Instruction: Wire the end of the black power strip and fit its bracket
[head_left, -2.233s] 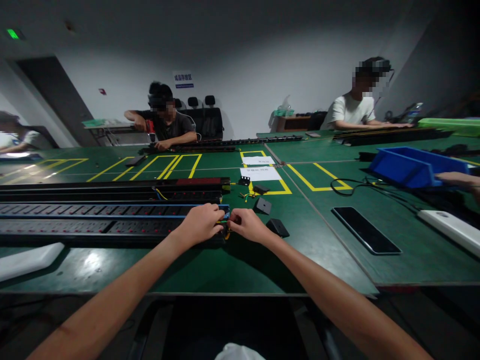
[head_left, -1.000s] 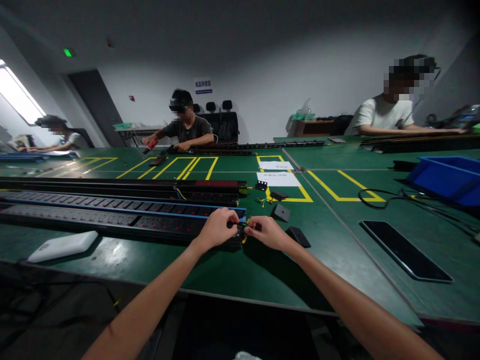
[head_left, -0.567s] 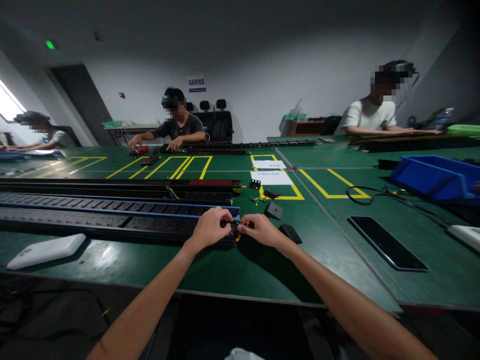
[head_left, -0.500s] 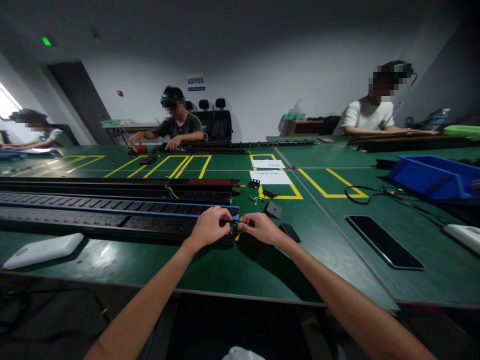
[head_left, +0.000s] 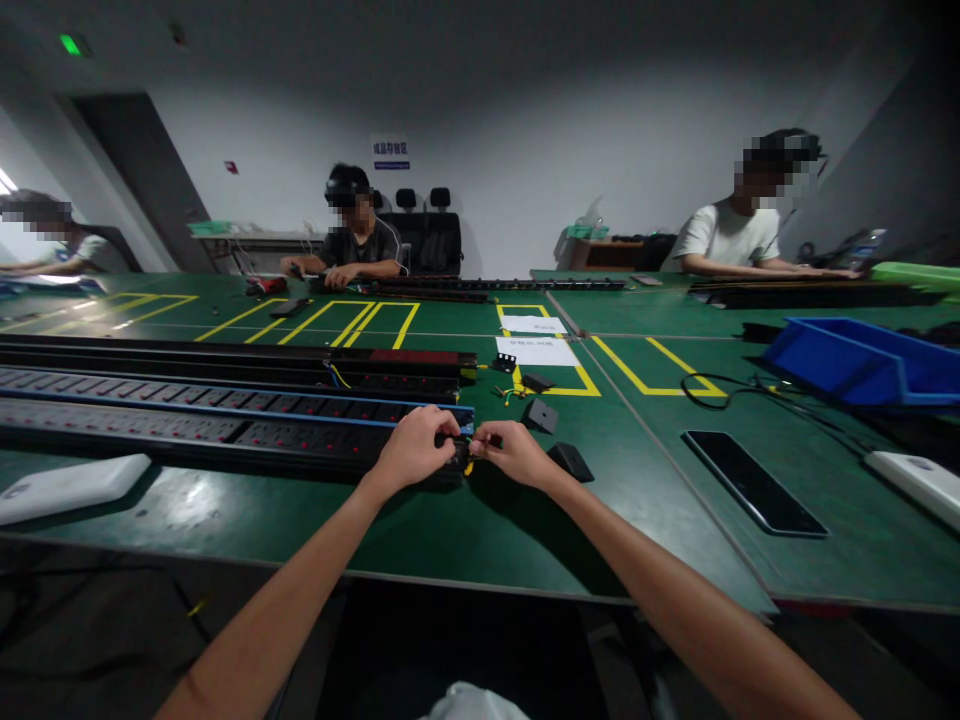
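Note:
A long black power strip [head_left: 300, 443] with rows of sockets lies nearest me, its right end between my hands. My left hand [head_left: 415, 447] curls over that end, thumb and fingers gripping it. Just past the end, my right hand [head_left: 516, 455] has thumb and forefinger pinched together at the short wires coming out. A yellow wire [head_left: 470, 467] shows below the fingertips. Parts of the strip's end are hidden by my fingers. Beside my right hand lie two black end caps [head_left: 571, 462] [head_left: 540, 416].
Behind the strip lie a blue-edged strip [head_left: 225, 395] and further black strips. A phone [head_left: 752, 482], a blue bin [head_left: 870, 360] and a white device [head_left: 919, 482] are on the right; another white device [head_left: 75, 487] is on the left. Paper labels [head_left: 535, 351] lie mid-table. Co-workers sit across.
My view has shifted slightly. Both hands stay at the strip's end, with only small finger movement. The co-worker across has moved a hand to the right, away from the red tool.

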